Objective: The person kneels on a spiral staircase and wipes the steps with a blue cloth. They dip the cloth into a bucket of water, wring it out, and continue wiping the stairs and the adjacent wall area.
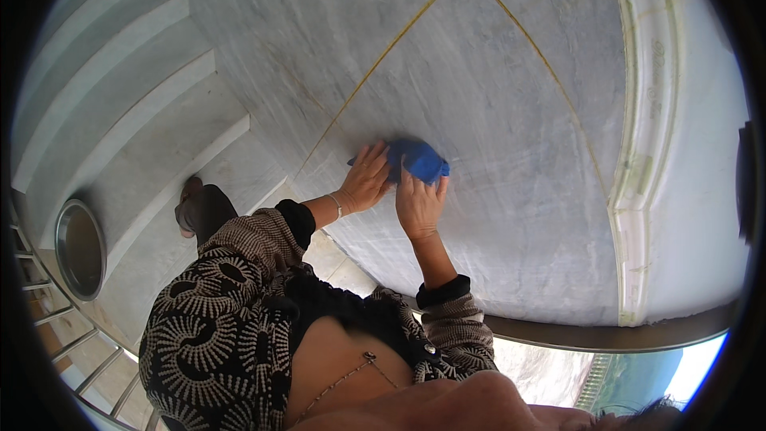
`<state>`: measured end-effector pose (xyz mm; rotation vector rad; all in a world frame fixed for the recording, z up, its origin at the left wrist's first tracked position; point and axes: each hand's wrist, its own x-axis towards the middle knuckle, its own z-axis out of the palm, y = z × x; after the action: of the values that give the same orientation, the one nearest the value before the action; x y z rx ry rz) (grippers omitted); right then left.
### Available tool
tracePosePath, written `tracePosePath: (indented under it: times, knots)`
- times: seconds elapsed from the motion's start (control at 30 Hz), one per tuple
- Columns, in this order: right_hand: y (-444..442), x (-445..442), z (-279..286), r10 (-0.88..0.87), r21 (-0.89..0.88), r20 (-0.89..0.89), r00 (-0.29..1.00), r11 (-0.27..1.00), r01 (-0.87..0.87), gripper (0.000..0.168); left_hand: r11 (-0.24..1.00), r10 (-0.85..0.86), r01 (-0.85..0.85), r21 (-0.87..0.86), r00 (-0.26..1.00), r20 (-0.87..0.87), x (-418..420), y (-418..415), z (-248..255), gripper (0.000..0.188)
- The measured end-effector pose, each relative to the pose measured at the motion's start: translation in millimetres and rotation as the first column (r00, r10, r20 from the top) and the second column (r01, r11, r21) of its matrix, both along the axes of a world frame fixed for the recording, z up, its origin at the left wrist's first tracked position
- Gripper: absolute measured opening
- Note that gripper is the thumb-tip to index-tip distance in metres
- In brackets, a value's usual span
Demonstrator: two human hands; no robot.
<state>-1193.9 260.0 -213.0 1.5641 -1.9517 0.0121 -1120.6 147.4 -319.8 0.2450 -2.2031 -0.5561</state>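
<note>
A crumpled blue cloth (419, 160) lies pressed against the grey marble wall panel (508, 215). My left hand (364, 178), with a bracelet at the wrist, is spread at the cloth's left end, fingertips on its edge and on the stone. From below, my right hand (422, 200) holds the cloth against the wall, fingers over its lower part. The two hands are close together. Yellowish joint lines (395, 42) cross the marble above them.
Marble steps (161, 131) rise on the left, with a metal basin (81, 249) standing on one. A metal railing (78, 344) runs at the lower left. A pale moulding (643, 173) borders the panel on the right. My foot (189, 191) is on a step.
</note>
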Motion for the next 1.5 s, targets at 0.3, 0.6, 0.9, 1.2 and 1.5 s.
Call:
tracePosePath:
  times: [0.3, 0.6, 0.9, 1.2, 1.5]
  knots:
    - [-52, 18, 139, -0.112, -0.494, 0.072, 0.991, 0.86, 0.133, 0.061, 0.97, 0.126, -0.192, -0.147, 0.92, -0.371, -28, -56, 181, 0.041]
    - [-22, 26, 52, -0.181, -0.266, 0.149, 0.972, 0.94, 0.215, 0.059, 0.962, 0.178, -0.213, -0.17, 0.964, -0.198, -25, -42, 85, 0.035]
    - [-90, 21, 230, -0.081, -0.638, -0.108, 0.991, 0.77, -0.006, 0.05, 0.925, 0.123, -0.299, -0.235, 0.819, -0.561, -26, -99, 297, 0.041]
    - [-32, 35, 73, -0.2, -0.373, 0.206, 0.958, 0.889, 0.266, 0.056, 0.967, 0.149, -0.196, -0.161, 0.953, -0.264, -19, -44, 133, 0.04]
    - [-121, 10, 280, -0.068, -0.739, -0.267, 0.961, 0.655, -0.159, 0.05, 0.924, 0.03, -0.252, -0.286, 0.796, -0.604, -18, -124, 368, 0.041]
